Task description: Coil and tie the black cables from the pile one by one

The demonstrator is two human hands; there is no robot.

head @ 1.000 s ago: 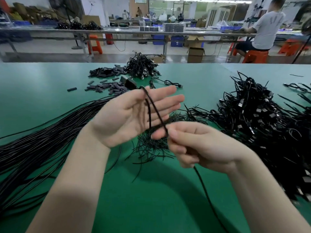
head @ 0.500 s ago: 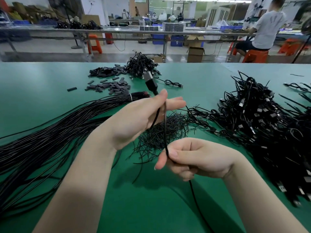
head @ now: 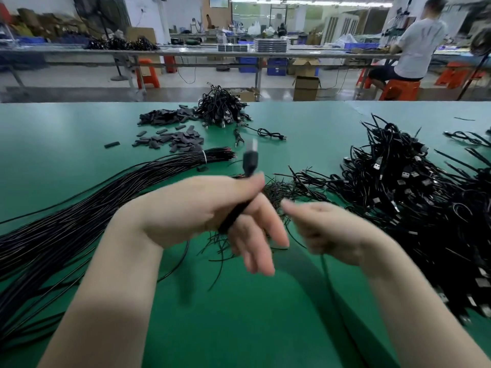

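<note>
Green table, and one black cable going round a hand.

Up from the left hand (head: 212,208) sticks the plug end (head: 251,159) of the black cable (head: 235,213), and the turns lie across its palm, held under the thumb while the other fingers point down, straight. Lower down, the loose cable runs to the right hand (head: 329,235), which looks curled round it, but blur hides the grip. To do this well, I think each turn should sit flat beside the last and stay snug. Just behind the hands lie thin black ties (head: 276,189). Long cables (head: 87,208) wait on the left, and the finished heap (head: 414,197) sits on the right of the table (head: 239,328).
</note>
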